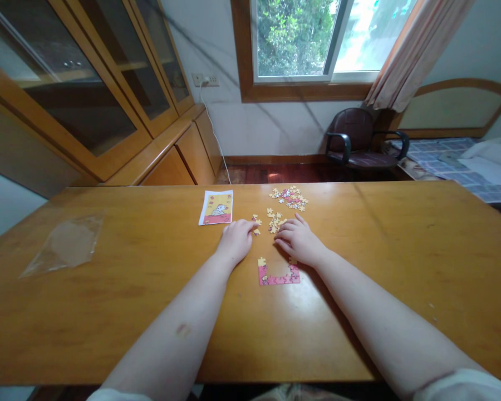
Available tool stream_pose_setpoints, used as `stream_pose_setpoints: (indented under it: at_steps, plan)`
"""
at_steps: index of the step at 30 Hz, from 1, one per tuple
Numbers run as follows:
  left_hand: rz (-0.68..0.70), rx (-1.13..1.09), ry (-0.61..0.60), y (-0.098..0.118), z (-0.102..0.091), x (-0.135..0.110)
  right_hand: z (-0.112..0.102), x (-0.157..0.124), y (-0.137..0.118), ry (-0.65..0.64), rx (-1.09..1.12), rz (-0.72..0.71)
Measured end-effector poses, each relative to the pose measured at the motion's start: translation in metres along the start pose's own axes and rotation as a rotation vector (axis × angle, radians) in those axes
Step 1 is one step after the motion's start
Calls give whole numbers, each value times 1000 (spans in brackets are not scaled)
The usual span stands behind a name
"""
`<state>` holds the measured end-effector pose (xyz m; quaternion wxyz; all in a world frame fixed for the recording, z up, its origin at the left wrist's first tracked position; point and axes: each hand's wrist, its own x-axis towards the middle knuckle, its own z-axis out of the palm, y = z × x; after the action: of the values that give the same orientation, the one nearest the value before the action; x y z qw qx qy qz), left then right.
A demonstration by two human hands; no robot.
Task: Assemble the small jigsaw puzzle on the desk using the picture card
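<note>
Palm down on the table, my left hand [236,240] reaches its fingertips to a few loose yellow puzzle pieces [256,231]; its index finger is stretched out onto them. My right hand [299,239] lies with fingers apart beside a small group of yellow puzzle pieces [271,214], fingertips at their right edge. Nearer to me is a partly joined puzzle border [279,280], pink along the bottom and sides with yellow at the upper left; my right hand hangs close over its right upper end. Farther back lies a pile of mixed pink and yellow pieces [291,197].
A picture card [217,208] with a white animal on yellow and pink lies left of the pieces. A clear plastic bag [69,240] is on the left of the wooden table [150,312]. Beyond stand a glass-door cabinet [167,147], an office chair [354,136] and a bed [442,167].
</note>
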<state>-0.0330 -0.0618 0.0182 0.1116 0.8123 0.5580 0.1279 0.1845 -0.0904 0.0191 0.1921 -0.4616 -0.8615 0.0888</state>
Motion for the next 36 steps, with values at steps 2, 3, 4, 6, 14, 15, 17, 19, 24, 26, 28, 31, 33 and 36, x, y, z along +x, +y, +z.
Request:
stream_pose_setpoints:
  at_steps: [2,3,4,6,14,15,17,19,24,26,28,31,33,36]
  plan:
    - [49,-5,-7,-1,1,0,0,0,1,13,9,1]
    - [64,-1,-11,-1,1,0,0,0,2,12,17,-4]
    - [67,3,-12,-1,2,0,1,0,2,8,24,-10]
    - [49,10,-7,-2,2,0,2,0,4,-6,36,-23]
    - [15,8,0,-3,4,1,5,0,16,41,36,20]
    - [17,9,-1,-4,4,1,4,0,17,43,37,24]
    - [20,10,-4,-4,5,1,3,0,21,50,40,44]
    - [23,11,-7,-4,5,1,2,-1,25,87,30,96]
    - [8,0,-18,-3,4,1,2,-1,35,209,3,265]
    - [2,-4,-21,-2,3,1,2,-1,37,238,19,320]
    - [0,-5,-21,-2,3,1,1,-1,39,262,33,354]
    - [3,-5,-20,-2,2,1,0,-2,41,262,34,372]
    - [3,-6,-20,-2,3,1,-1,-2,41,236,27,358]
    - [-2,0,-25,-2,3,0,-3,-3,37,131,7,244]
